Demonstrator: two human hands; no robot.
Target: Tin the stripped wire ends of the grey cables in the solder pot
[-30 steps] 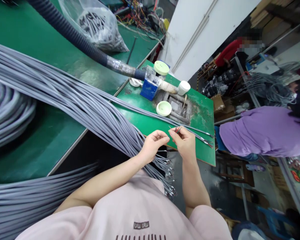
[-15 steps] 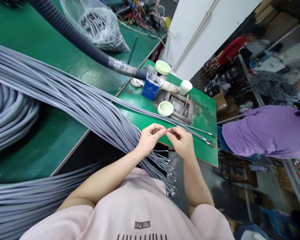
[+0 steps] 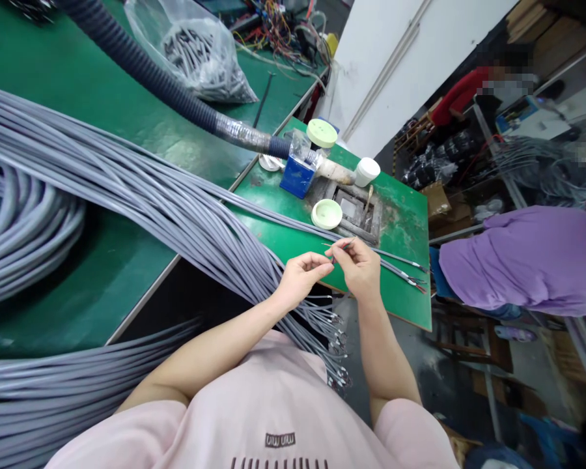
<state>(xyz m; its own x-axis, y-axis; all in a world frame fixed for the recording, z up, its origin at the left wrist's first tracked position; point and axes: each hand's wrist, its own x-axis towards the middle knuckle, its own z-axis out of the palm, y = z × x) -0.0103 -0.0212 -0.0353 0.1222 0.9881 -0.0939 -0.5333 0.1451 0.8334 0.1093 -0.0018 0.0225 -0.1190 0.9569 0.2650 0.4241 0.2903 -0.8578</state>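
Right now our left hand [image 3: 300,280] and our right hand [image 3: 357,267] are both closed, fingertips pinching the thin stripped wires [image 3: 339,249] of a grey cable. These wires sit just above a green-topped workbench [image 3: 400,221], near a pale green lid [image 3: 326,213], with other stripped grey cable ends [image 3: 407,277] lying beside our right hand.

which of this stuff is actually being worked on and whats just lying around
Being worked on:
left hand
right hand
thin coloured wires, pinched in the right hand
grey cables

Lying about:
black corrugated hose
clear plastic bag of dark parts
blue box
pale green lid
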